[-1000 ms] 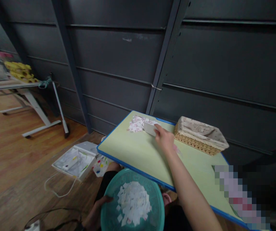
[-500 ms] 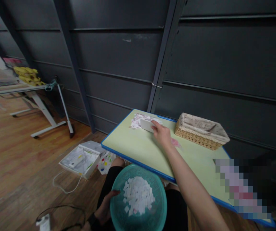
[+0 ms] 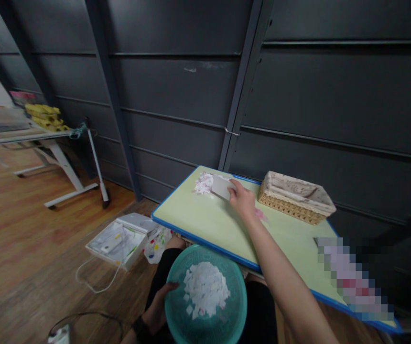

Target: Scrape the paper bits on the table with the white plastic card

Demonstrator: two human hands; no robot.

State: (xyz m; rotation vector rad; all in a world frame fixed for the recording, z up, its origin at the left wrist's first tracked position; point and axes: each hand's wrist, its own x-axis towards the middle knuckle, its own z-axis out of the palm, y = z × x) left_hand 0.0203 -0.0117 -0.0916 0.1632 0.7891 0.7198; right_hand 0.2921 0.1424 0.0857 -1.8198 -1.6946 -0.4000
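My left hand (image 3: 159,302) grips the rim of a green plastic basket (image 3: 234,313), its thumb over the edge. The basket rests between my legs, just below the table's front edge. A heap of torn white paper pieces (image 3: 206,287) lies in its bottom. Over the far left part of the table (image 3: 194,215), my right hand (image 3: 242,197) is closed on a flat light-grey card (image 3: 221,187), held tilted on edge. The card's lower edge is against a pile of paper scraps (image 3: 203,183) and partly hides it.
A wicker basket with a cloth liner (image 3: 291,205) stands at the table's back right. Pink scraps (image 3: 260,215) lie beside my right wrist. On the floor at left are an open white box (image 3: 117,241), a plastic bag (image 3: 156,243) and a cable (image 3: 94,314).
The card in my right hand has tilted, showing more of its face, and covers more of the scrap pile's right side. My left hand keeps its hold on the green basket.
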